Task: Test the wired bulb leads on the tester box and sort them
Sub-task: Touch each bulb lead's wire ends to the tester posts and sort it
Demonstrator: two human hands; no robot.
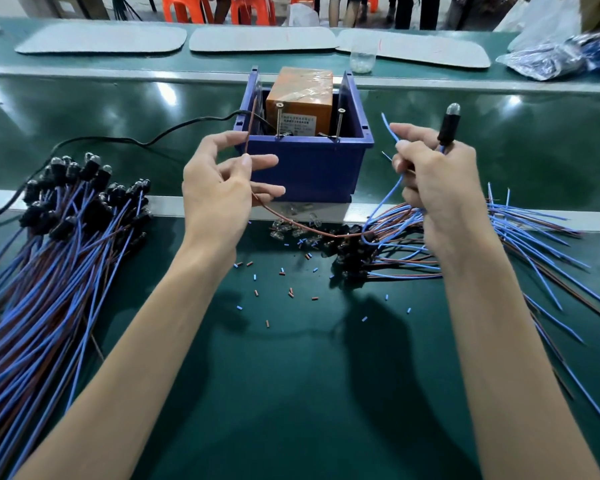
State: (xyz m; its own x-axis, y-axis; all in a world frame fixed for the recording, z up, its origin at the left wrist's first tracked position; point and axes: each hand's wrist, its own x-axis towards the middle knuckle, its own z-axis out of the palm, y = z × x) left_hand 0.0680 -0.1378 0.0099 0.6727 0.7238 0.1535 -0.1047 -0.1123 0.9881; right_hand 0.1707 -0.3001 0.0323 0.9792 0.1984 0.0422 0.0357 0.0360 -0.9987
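Pinching with your left hand [222, 188]: the brown lead [250, 126], upright at the tester box [309, 164] left edge.
Right hand [433, 181]: you grip the wired bulb [447, 128] and a blue lead [388, 128].
Tester box: on the desk [291, 375], between your hands.

The scene is lit brightly and evenly from overhead. White glare patches are reflected on the glossy green belt [84, 109]. Soft, diffuse shadows are cast on the bench [291, 427] beside the arms [146, 341]. The metal rail [84, 71] is bowed by wide-angle distortion, which is strongest at the borders. The wire bundle [32, 289] at the left edge is slightly smeared, and the far background is rendered softer.
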